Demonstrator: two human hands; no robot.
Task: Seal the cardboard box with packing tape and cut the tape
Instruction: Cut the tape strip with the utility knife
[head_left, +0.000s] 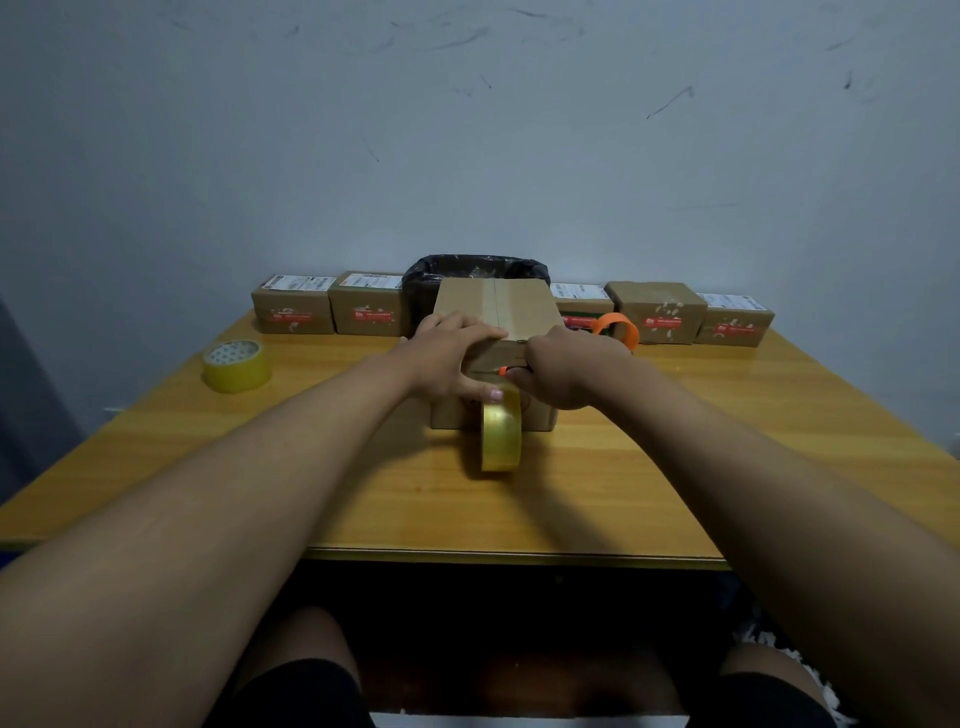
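A cardboard box (519, 306) stands mid-table with a strip of tape down the middle of its top. A yellow tape roll (500, 434) stands on edge against the box's near face, still joined to that strip. My left hand (452, 358) presses on the box's near top edge, its thumb touching the roll. My right hand (566, 364) grips a small cutter (503, 370) with an orange tip, held against the tape on the front face.
A second yellow tape roll (238, 365) lies at the table's left. A row of small labelled cardboard boxes (293, 312) lines the back edge. A black-lined bin (475, 273) sits behind the box. An orange tape ring (616, 327) lies right of the box.
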